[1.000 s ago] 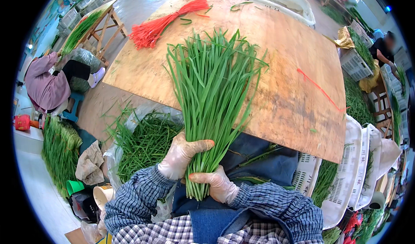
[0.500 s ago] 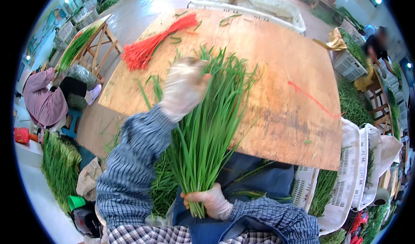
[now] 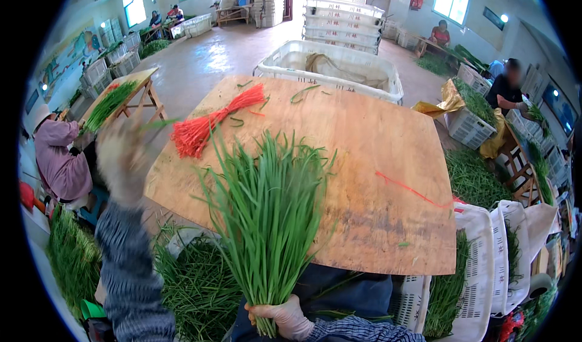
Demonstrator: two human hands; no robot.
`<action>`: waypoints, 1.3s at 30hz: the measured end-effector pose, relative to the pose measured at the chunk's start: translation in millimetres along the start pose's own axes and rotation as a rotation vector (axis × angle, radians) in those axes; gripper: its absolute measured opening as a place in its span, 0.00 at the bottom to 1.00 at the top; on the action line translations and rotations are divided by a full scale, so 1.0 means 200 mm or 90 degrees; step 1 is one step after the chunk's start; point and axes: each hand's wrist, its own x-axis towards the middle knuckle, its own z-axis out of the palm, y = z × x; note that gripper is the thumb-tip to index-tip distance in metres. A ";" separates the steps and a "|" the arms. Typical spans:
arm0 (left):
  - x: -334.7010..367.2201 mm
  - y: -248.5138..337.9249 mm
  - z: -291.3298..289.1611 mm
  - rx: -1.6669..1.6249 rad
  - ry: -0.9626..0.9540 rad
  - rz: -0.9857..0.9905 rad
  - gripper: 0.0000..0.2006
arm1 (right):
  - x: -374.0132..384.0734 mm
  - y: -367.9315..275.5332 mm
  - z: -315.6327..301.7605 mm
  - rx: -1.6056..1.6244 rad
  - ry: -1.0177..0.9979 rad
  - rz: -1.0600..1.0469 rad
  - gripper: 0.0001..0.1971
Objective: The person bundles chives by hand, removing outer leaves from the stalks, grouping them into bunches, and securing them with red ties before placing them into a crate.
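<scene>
My right hand (image 3: 290,319), in a pale glove, is closed round the stalk ends of a thick bunch of garlic chives (image 3: 267,214). The leaves fan upward over the near edge of a wooden board (image 3: 382,130). Off the board's left side, my gloved left hand (image 3: 124,163) is raised and smeared by motion. A green chive leaf (image 3: 159,124) sticks out from its top, apparently held; the fingers themselves are blurred. Below and between my arms lies a heap of loose chives (image 3: 197,281).
A bundle of red ties (image 3: 194,137) lies at the board's far left, a single red strand (image 3: 412,189) at its right. Beyond stands a large white crate (image 3: 339,57); more crates (image 3: 476,269) with greens line my right. People work at the left and right.
My left hand has swung from the bunch's tips out to the left, with a leaf trailing. The right hand still grips the bunch. The view has tilted up, showing more of the room.
</scene>
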 end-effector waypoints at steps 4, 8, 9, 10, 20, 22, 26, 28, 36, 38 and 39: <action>-0.48 -0.14 -0.41 0.264 -0.369 -0.009 0.17 | 0.02 -0.06 0.08 0.072 -0.048 0.099 0.12; -0.72 0.31 -0.48 -0.525 -0.710 -0.540 0.29 | 0.05 -0.03 0.02 0.109 -0.028 0.136 0.13; -0.72 0.42 -0.44 -0.683 -0.757 -0.607 0.29 | 0.03 -0.02 0.01 0.099 -0.023 0.123 0.13; -0.71 0.53 -0.41 -0.848 -0.793 -0.668 0.29 | 0.02 -0.02 0.01 0.086 -0.020 0.108 0.13; -0.50 0.88 -0.25 -1.203 -0.753 -0.852 0.17 | -0.01 0.07 0.00 0.094 -0.025 0.128 0.15; -0.52 0.86 -0.24 -1.184 -0.793 -0.837 0.17 | -0.01 0.08 -0.02 0.060 -0.076 0.107 0.17; -0.49 0.84 -0.26 -1.187 -0.812 -0.851 0.19 | -0.04 0.07 -0.12 0.034 -0.088 0.016 0.22; -0.55 0.86 -0.25 -1.221 -0.803 -0.907 0.21 | -0.08 -0.04 -0.13 0.089 -0.044 -0.004 0.22; -0.56 0.88 -0.31 -1.220 -0.769 -0.933 0.25 | 0.03 -0.24 -0.10 0.099 0.054 -0.152 0.22; -0.57 0.90 -0.34 -1.190 -0.735 -0.903 0.24 | 0.06 -0.25 -0.02 0.049 0.061 -0.148 0.20; -0.55 0.91 -0.34 -1.138 -0.715 -0.823 0.24 | 0.06 -0.27 0.01 0.021 0.030 -0.189 0.20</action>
